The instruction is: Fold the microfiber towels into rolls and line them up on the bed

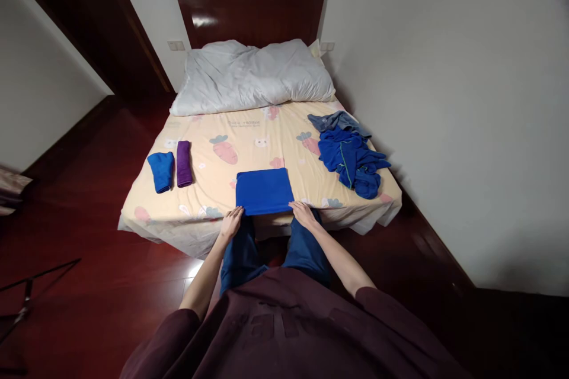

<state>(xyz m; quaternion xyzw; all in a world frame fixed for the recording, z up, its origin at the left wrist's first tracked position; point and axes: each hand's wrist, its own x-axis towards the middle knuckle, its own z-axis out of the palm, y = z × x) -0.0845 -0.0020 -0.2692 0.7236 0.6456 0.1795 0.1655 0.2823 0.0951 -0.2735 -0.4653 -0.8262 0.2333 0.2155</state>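
While arms (202,281) stretch forward, palms down, both hands (231,222) grip near corners of flat blue cloth (264,190).

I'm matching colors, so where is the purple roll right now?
In the head view, the purple roll lies on the left side of the bed, just right of the small blue bundle and left of the folded cloth.

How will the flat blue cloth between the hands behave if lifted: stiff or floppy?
The blue cloth likely flops, since it looks like smooth fabric lying flat on the bed. Lifted at the near corners, where the left hand and right hand are, its far edge may sag.
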